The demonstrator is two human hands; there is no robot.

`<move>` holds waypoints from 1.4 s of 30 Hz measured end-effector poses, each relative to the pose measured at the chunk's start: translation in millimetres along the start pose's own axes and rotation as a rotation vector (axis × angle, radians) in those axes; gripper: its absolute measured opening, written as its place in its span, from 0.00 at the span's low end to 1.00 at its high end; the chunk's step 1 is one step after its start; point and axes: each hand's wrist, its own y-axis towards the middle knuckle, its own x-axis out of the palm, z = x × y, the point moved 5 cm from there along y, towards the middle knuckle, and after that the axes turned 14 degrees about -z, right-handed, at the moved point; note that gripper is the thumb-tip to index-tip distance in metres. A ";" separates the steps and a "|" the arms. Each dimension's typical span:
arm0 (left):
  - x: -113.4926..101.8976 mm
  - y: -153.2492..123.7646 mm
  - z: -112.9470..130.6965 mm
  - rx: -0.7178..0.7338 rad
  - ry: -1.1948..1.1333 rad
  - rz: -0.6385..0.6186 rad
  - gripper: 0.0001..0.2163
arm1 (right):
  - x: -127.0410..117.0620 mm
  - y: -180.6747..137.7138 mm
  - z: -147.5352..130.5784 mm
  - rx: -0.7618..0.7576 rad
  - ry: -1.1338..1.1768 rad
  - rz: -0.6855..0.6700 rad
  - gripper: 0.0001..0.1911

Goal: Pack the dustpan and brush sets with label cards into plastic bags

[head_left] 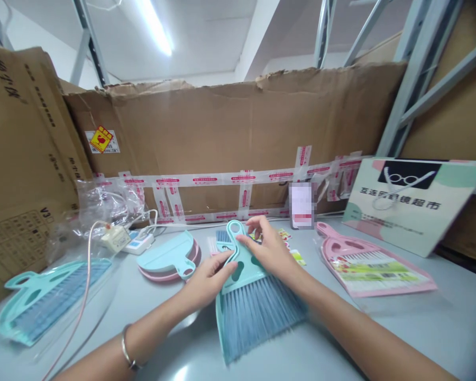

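Note:
A teal hand brush (257, 312) with blue bristles lies nested over a teal dustpan (220, 330), bristles toward me and handles pointing away. My left hand (210, 278) pinches the left side of both pieces near the handles, thumb on top. On the other side, my right hand (269, 246) is closed at the brush's upper right, its thumb beside the handle and its fingers bent behind. The fingertips under the set are hidden. Just behind the handles lie a small blue-bristled brush piece (223, 238) and colourful label cards (297, 257), partly covered by my right hand.
A wrapped teal dustpan set (51, 301) lies left, a wrapped pink one (375, 264) right. Stacked teal and pink pans (166, 256) sit left of centre. A cable (88, 286) crosses from a power strip (138, 242). A phone (302, 206), paper bag (412, 206) and carton (222, 132) stand behind.

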 end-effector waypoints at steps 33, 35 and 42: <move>-16.2 0.7 -12.0 -0.104 0.017 0.080 0.16 | -95.7 -6.7 82.1 0.442 -0.369 -0.368 0.16; -18.0 1.8 -16.2 -0.109 0.003 0.099 0.16 | -97.7 -7.9 96.5 0.480 -0.413 -0.390 0.16; -21.8 0.7 -19.3 -0.150 -0.126 0.151 0.18 | -97.4 2.2 83.8 0.386 -0.391 -0.285 0.13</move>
